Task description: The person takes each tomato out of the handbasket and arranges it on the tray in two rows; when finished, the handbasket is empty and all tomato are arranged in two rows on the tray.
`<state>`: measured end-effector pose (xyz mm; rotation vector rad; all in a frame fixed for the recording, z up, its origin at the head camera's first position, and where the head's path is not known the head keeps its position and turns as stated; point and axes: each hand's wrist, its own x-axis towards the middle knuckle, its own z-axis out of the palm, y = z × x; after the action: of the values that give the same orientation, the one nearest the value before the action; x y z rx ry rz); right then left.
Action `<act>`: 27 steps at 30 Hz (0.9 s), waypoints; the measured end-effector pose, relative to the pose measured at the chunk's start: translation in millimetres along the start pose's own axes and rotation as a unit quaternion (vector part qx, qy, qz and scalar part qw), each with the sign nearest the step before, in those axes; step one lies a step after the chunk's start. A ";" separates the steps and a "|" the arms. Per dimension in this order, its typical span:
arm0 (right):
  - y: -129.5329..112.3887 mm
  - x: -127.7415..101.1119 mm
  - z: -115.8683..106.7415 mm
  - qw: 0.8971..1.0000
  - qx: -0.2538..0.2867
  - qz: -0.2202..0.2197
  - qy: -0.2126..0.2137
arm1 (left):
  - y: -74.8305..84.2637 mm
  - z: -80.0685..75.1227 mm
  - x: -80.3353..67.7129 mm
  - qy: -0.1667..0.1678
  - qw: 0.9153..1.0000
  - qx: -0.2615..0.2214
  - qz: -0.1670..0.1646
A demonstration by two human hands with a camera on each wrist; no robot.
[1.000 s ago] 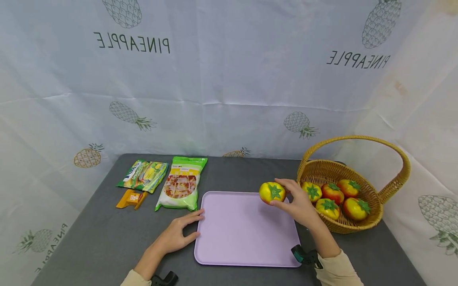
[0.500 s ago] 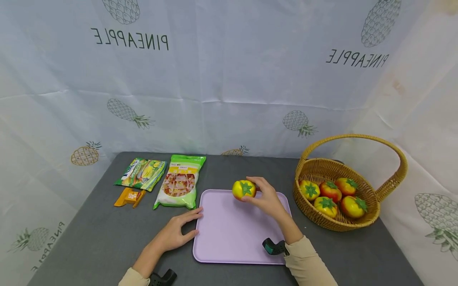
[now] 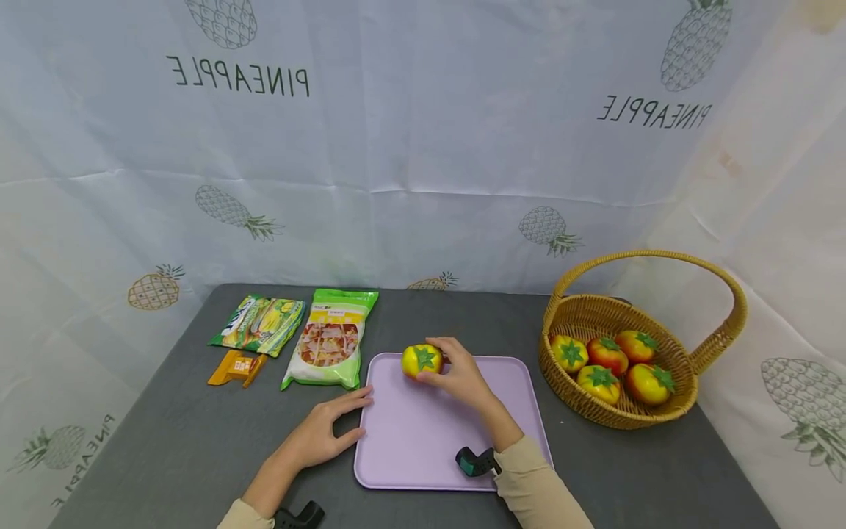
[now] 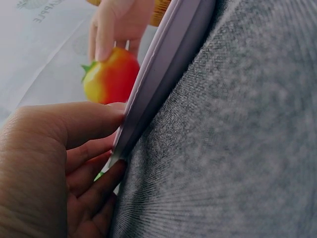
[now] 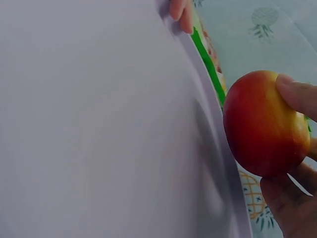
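Observation:
My right hand point(image 3: 464, 376) holds a red-and-yellow fruit point(image 3: 421, 359) with a green star-shaped leaf cap over the far left part of the lilac tray point(image 3: 423, 448). In the right wrist view, the thumb presses one side of the fruit point(image 5: 262, 124) and fingers curl round the other. At the tray's left edge rests my left hand point(image 3: 322, 436), its fingertips and thumb touching the rim, fingers fairly straight. The left wrist view shows this thumb point(image 4: 94, 119) against the tray's rim point(image 4: 153, 69), with the held fruit point(image 4: 111, 77) beyond it.
A wicker basket point(image 3: 562, 393) with a tall handle stands right of the tray, several similar fruits inside. Left of the tray lie a green-and-white food bag point(image 3: 332, 342), green-and-yellow packets point(image 3: 261, 323) and an orange packet point(image 3: 238, 367) on the dark grey table point(image 3: 178, 441).
My right hand has carried the fruit leftward across the tray, from beside the basket to the far left part, and slightly lower. The left hand has stayed at the tray's edge.

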<state>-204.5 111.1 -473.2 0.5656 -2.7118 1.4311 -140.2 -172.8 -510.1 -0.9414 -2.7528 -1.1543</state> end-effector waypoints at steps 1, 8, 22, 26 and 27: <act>0.5 0.9 2.7 1.000 0.000 0.001 -0.004 | 0.1 0.0 -0.1 0.001 1.000 0.001 0.000; 0.5 7.8 14.8 1.000 -0.018 -0.003 -0.017 | 0.4 -0.3 0.9 -0.002 1.000 -0.001 -0.004; -1.6 13.8 23.2 0.999 -0.039 0.000 -0.018 | 1.4 -0.5 -0.3 -0.001 1.000 0.011 -0.006; -1.7 13.3 22.3 0.999 -0.041 0.002 -0.025 | 1.9 -0.5 0.0 0.000 1.000 0.011 -0.005; -1.4 13.2 22.2 0.999 -0.041 0.003 -0.026 | 2.0 -0.5 0.1 0.001 1.000 0.010 -0.006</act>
<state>-213.1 88.5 -482.4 0.5977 -2.7994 1.3182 -139.3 -172.0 -508.4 -0.9231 -2.7674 -1.1251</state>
